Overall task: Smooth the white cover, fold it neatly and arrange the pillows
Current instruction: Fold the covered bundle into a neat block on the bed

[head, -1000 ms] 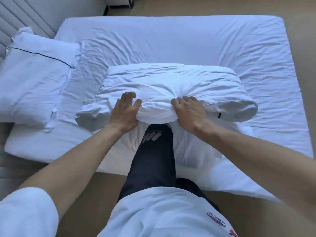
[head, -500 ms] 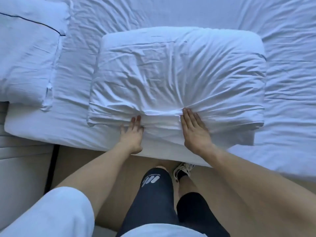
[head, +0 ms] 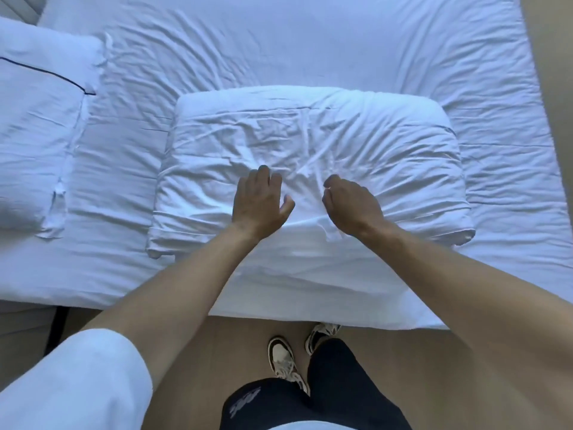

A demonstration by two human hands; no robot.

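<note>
A thick, creased bundle of folded white cover [head: 310, 144] lies flat on the white bed sheet [head: 310, 41], near the bed's front edge. My left hand [head: 259, 201] rests palm-down on the bundle's near middle with fingers spread. To its right, my right hand [head: 352, 204] lies on the same bundle with its fingers curled downward; whether it pinches cloth is unclear. A white pillow with a dark piping line [head: 37, 119] lies at the left end of the bed.
The bed's front edge [head: 310, 318] runs just before my legs and shoes [head: 283, 358] on the tan floor. Tan floor also shows past the bed's right side [head: 555, 57]. A pale bed frame or bench [head: 21, 330] sits at lower left.
The bundle was lowered from a lifted, gripped position to lie flat on the bed. Both hands have since moved from its near edge up onto its top surface.
</note>
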